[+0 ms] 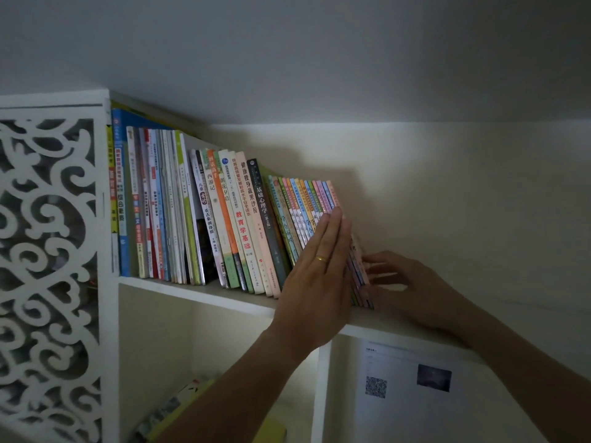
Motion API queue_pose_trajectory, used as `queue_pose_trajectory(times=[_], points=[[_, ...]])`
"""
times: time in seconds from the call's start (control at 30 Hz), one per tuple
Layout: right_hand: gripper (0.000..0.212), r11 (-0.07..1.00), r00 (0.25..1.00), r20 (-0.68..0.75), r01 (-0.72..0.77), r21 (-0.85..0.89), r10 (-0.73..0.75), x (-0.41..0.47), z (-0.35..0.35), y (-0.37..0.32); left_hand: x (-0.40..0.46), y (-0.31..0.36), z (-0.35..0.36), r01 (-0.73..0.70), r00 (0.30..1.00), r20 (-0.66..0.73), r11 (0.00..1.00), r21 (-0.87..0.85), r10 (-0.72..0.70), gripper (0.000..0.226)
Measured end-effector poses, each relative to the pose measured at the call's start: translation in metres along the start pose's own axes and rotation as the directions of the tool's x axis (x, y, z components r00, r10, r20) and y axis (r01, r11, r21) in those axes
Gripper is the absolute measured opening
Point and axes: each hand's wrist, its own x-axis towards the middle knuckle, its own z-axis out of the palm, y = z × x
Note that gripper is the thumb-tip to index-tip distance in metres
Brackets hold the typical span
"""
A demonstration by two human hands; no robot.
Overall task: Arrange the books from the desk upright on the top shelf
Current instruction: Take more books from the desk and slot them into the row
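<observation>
Now, step in hand: squaring up the last batch of thin books [315, 199] at the right end of the row on the top shelf [198, 290].
Task's thing: the thin pastel-spined books stand on the top shelf, leaning left against the taller row of books [192, 212]; no worktop is in view.
Left hand [316, 279]: flat, fingers straight and together, pressed against the spines of the thin books; its grip is open and wraps nothing.
Right hand [403, 282]: just right of the last thin book, fingers spread and touching its outer cover low down; a wide grip, more bracing than clasping.
Lean: the whole right part of the row tilts left, tops further left than feet.
Progress, as I judge it: nearly finished, if nothing is left on the worktop.
Next move calls for: pushing the feet of the thin books left so they stand straight, the left hand keeping the spines flush.
Risk: with no bookend, the end books may slide or topple right once released.
Below: a lower shelf bay with a printed sheet [412, 398], and a carved white side panel [48, 251] at far left.
</observation>
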Motion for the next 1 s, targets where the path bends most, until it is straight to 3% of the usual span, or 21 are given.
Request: queue_pose_trajectory(times=[0.13, 0.33, 0.43, 0.53, 0.6, 0.67, 0.83, 0.9, 1.0], points=[[0.079, 0.999, 0.999, 0.019, -0.038, -0.004, 0.038, -0.008, 0.000, -0.008, -0.013, 0.000, -0.003, -0.008, 0.999, 0.033, 1.000, 0.029, 0.007, 0.069], [0.036, 0.998, 0.988, -0.139, -0.063, -0.022, 0.059, -0.013, 0.005, -0.015, -0.017, -0.001, -0.004, -0.065, 0.998, 0.030, 0.995, 0.082, 0.063, 0.063], [0.033, 0.996, 0.992, -0.120, -0.045, -0.082, 0.035, -0.018, 0.005, -0.022, -0.017, -0.002, -0.003, -0.065, 0.997, 0.058, 0.988, 0.143, 0.057, 0.062], [0.039, 0.987, 0.993, -0.094, -0.080, -0.140, 0.067, -0.024, 0.006, -0.033, -0.018, -0.002, -0.001, -0.046, 0.996, 0.082, 0.988, 0.144, 0.035, 0.063], [0.058, 0.957, 0.992, -0.105, -0.100, -0.271, 0.074, -0.028, 0.010, -0.042, -0.019, -0.001, -0.003, -0.027, 0.996, 0.089, 0.994, 0.110, 0.017, 0.062], [0.070, 0.931, 0.978, -0.208, -0.063, -0.358, -0.014, -0.037, 0.023, -0.052, -0.026, 0.000, -0.007, -0.033, 0.997, 0.073, 0.998, 0.058, 0.029, 0.059], [0.028, 0.853, 0.809, -0.424, 0.170, -0.493, -0.406, -0.086, 0.099, -0.076, -0.102, -0.005, -0.027, -0.085, 0.996, -0.023, 0.996, -0.027, 0.085, 0.044], [0.022, 0.850, 0.803, -0.396, 0.242, -0.467, -0.446, -0.103, 0.135, -0.076, -0.145, -0.014, -0.035, -0.063, 0.995, -0.078, 0.998, -0.007, 0.063, 0.041], [0.021, 0.874, 0.856, -0.298, 0.300, -0.381, -0.423, -0.116, 0.192, -0.067, -0.204, -0.037, -0.046, 0.049, 0.996, -0.077, 0.999, 0.022, -0.047, 0.040]])
